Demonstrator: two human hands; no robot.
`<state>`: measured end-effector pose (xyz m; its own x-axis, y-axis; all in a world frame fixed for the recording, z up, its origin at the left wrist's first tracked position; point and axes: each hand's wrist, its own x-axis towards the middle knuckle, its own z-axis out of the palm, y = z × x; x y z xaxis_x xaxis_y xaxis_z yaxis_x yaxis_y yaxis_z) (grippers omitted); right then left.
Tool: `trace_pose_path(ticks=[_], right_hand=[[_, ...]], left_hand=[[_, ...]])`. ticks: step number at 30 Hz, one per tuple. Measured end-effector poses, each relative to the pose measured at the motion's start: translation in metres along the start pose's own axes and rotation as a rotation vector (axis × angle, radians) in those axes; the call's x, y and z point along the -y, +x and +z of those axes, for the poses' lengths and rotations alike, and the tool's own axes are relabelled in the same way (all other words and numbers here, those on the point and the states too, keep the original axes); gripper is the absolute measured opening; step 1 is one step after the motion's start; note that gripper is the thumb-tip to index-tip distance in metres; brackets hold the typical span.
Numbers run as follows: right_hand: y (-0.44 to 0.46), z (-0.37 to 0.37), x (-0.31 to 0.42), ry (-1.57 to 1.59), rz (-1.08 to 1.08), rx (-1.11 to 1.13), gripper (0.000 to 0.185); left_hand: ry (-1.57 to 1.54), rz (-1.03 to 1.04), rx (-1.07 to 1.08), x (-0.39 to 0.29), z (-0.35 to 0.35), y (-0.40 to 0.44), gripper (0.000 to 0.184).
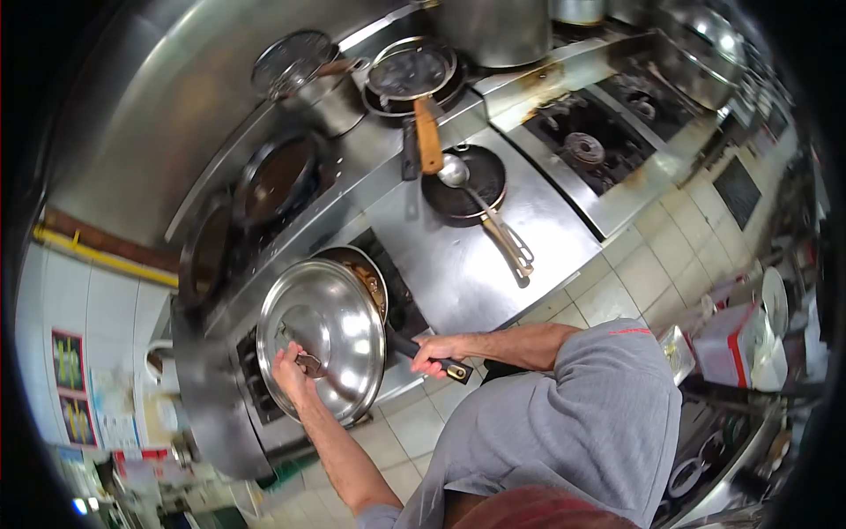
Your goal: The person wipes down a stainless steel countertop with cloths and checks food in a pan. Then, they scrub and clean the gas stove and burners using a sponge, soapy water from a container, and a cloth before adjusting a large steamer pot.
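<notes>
My left hand [293,372] is closed on the knob of a large, shiny steel lid [326,304]. The lid is tilted and hides most of the frying pan [385,273] behind it. Brown food [363,280] shows at the pan's uncovered far side. My right hand [439,355] wraps round the pan's black handle [403,345]. The pan is over the stove burner [401,304]; whether it touches the grate is hidden. On the steel counter beyond lies a small black frying pan [476,198] with a steel ladle [455,171] resting across it.
Skimmers and pans [412,70], one with a wooden handle, lie at the back beside a pot [326,104]. Dark pans [278,176] lean along the back wall. A second stove [583,148] stands right, near a large stockpot [493,33]. Tiled floor [608,291] runs along the front.
</notes>
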<state>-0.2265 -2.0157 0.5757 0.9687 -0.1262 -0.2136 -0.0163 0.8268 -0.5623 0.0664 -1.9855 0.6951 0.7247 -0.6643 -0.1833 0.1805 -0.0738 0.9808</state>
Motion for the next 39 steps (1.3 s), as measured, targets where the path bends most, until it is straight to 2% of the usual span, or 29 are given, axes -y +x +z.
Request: trace_pose_path(ticks=[10, 11, 14, 15, 16, 18, 19, 22, 24, 25, 26, 27, 28, 29, 30, 31, 32, 33, 34, 36, 39], right_hand=[[0.036, 0.029, -0.033, 0.023, -0.145, -0.136, 0.023], [0.038, 0.034, -0.034, 0.002, -0.156, -0.175, 0.022], [0.043, 0.04, -0.034, -0.089, -0.153, -0.286, 0.021], [0.042, 0.042, -0.033, -0.114, -0.145, -0.312, 0.022], [0.041, 0.045, -0.032, -0.138, -0.132, -0.334, 0.023], [0.042, 0.049, -0.035, -0.214, -0.158, -0.462, 0.029], [0.038, 0.052, -0.033, -0.271, -0.154, -0.509, 0.034], [0.03, 0.057, -0.036, -0.324, -0.221, -0.565, 0.037], [0.017, 0.062, -0.038, -0.351, -0.254, -0.659, 0.065], [0.016, 0.042, -0.044, -0.569, -0.289, -0.744, 0.071], [0.003, 0.069, -0.034, -0.532, -0.286, -0.704, 0.066], [-0.002, 0.073, -0.034, -0.509, -0.22, -0.779, 0.061], [-0.002, 0.07, -0.036, -0.489, -0.24, -0.793, 0.052], [-0.004, 0.059, -0.042, -0.428, -0.27, -0.83, 0.045], [-0.005, 0.063, -0.037, -0.454, -0.289, -0.86, 0.043], [-0.012, 0.059, -0.038, -0.539, -0.31, -0.969, 0.042], [-0.015, 0.063, -0.032, -0.675, -0.282, -1.045, 0.042], [-0.016, 0.055, -0.03, -0.894, -0.261, -1.218, 0.044], [-0.019, 0.04, -0.032, -1.001, -0.477, -1.28, 0.04], [-0.011, 0.064, -0.009, -1.199, -0.604, -1.287, 0.036], [0.053, 0.129, 0.022, -1.216, -0.842, -1.142, 0.031]], left_hand=[[0.015, -0.058, 0.226, 0.029, 0.05, 0.065, 0.023], [0.011, -0.077, 0.302, 0.042, 0.044, 0.082, 0.026], [-0.001, -0.054, 0.316, 0.046, 0.048, 0.082, 0.027], [-0.005, -0.085, 0.352, 0.044, 0.047, 0.081, 0.038], [-0.006, -0.097, 0.353, 0.041, 0.044, 0.079, 0.038], [0.108, -0.056, 0.462, 0.036, 0.037, 0.077, 0.055], [0.24, -0.002, 0.404, 0.037, 0.036, 0.076, 0.068], [0.166, 0.018, 0.493, 0.024, 0.022, 0.052, 0.067], [0.145, 0.155, 0.542, 0.043, 0.005, 0.061, 0.065], [0.2, 0.217, 0.493, 0.036, -0.005, 0.045, 0.065], [0.27, 0.282, 0.474, 0.034, -0.019, 0.033, 0.06], [0.413, 0.45, 0.44, 0.047, -0.036, 0.036, 0.053], [0.44, 0.406, 0.413, 0.033, -0.051, 0.015, 0.047], [0.467, 0.46, 0.376, 0.045, -0.072, 0.016, 0.046], [0.427, 0.388, 0.355, 0.039, -0.093, 0.004, 0.046], [0.383, 0.457, 0.273, 0.042, -0.116, -0.004, 0.045], [0.343, 0.452, 0.256, 0.045, -0.144, -0.008, 0.045], [0.361, 0.437, 0.196, 0.045, -0.174, -0.015, 0.045], [0.377, 0.422, 0.153, 0.047, -0.201, -0.023, 0.045], [0.36, 0.383, 0.039, 0.059, -0.264, -0.036, 0.044], [0.327, 0.317, -0.121, 0.064, -0.356, -0.049, 0.043]])
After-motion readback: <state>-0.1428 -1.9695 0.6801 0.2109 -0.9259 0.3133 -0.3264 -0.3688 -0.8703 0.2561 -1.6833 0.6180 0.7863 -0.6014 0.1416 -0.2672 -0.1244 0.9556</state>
